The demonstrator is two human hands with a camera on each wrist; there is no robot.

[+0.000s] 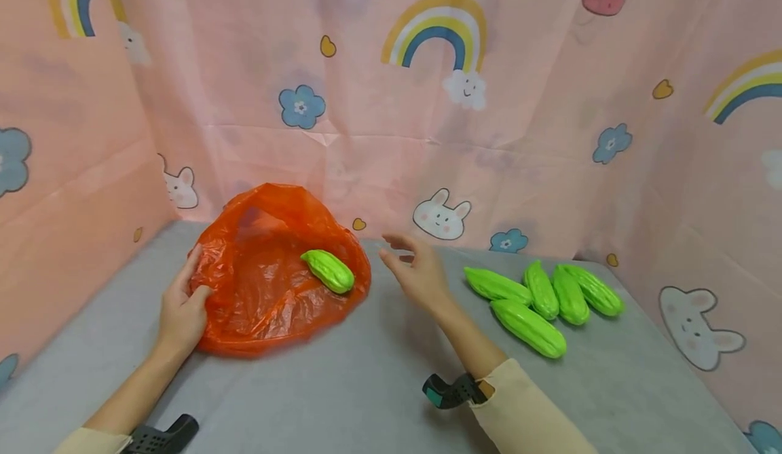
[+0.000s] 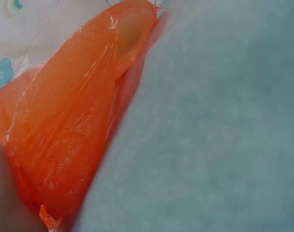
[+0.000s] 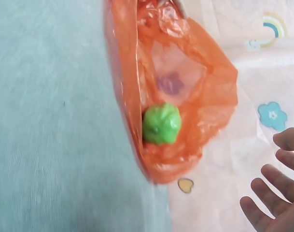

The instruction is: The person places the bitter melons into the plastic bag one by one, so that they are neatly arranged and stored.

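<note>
An orange plastic bag (image 1: 263, 305) lies with its mouth wide and facing the head camera. My left hand (image 1: 182, 315) grips its left rim, the thumb on the near side and the fingers partly hidden behind the film. Inside the bag, toward its right side, lies one bright green ridged gourd, like a bitter melon (image 1: 328, 271); the right wrist view shows this gourd (image 3: 162, 123) end-on. To the right of the bag, my right hand (image 1: 418, 271) hovers with its fingers loosely spread, touching nothing. In the right wrist view, nothing lies between its fingers (image 3: 277, 181).
Several more green gourds (image 1: 528, 328) lie grouped on the grey tabletop (image 1: 342, 400), right of my right hand. A pink patterned cloth (image 1: 379, 162) rises behind the table and along both sides. Dark straps with camera mounts (image 1: 455, 391) sit on both wrists.
</note>
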